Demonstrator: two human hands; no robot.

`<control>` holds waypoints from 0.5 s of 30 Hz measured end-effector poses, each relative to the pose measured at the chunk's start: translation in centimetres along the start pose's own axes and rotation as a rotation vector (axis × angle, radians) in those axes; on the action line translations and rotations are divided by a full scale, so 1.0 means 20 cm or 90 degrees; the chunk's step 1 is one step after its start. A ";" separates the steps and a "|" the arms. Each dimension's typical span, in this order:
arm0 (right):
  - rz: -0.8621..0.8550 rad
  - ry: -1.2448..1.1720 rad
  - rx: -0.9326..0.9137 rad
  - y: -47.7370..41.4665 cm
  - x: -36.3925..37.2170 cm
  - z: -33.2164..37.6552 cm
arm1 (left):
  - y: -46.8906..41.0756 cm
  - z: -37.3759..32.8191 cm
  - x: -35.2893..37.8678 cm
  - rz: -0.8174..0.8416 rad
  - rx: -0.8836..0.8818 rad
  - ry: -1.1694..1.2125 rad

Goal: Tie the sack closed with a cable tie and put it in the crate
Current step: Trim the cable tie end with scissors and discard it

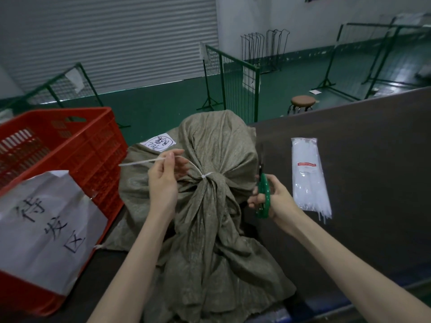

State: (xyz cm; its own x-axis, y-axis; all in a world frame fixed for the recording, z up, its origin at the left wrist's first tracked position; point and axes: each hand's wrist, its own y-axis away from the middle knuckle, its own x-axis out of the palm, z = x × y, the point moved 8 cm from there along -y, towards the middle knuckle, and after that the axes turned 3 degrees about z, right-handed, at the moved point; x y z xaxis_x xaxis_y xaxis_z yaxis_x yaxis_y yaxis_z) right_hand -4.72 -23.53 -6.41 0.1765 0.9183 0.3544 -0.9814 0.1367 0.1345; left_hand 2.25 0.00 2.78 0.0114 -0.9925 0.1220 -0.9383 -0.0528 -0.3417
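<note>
An olive-grey woven sack stands on the dark table, its neck gathered and cinched by a white cable tie. My left hand pinches the tie's long free tail, which runs out to the left. My right hand grips green-handled scissors just right of the sack's neck, blades pointing up and away. The red plastic crate sits to the left of the sack, touching it.
A white paper sign with handwriting hangs on the crate's near side. A clear packet of white cable ties lies on the dark table to the right. Green wire-mesh racks and a round stool stand on the floor beyond.
</note>
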 end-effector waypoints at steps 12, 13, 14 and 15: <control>0.085 0.656 -0.188 -0.03 0.24 0.28 | -0.08 -0.12 0.01 0.055 0.032 -0.080; 0.091 0.677 -0.179 -0.02 0.25 0.28 | -0.08 -0.12 0.01 0.054 0.034 -0.083; 0.096 0.704 -0.165 -0.02 0.26 0.28 | -0.08 -0.12 0.00 0.050 0.035 -0.086; 0.099 0.747 -0.154 -0.01 0.26 0.27 | -0.08 -0.12 -0.01 0.046 0.036 -0.088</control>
State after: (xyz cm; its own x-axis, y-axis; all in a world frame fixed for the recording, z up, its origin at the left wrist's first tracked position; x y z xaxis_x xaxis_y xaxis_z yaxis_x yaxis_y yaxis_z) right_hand -3.13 -20.84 0.47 0.0029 0.6926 -0.7213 -0.9969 -0.0546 -0.0564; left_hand 2.85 0.46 5.52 -0.0044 -0.9994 -0.0335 -0.9174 0.0174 -0.3977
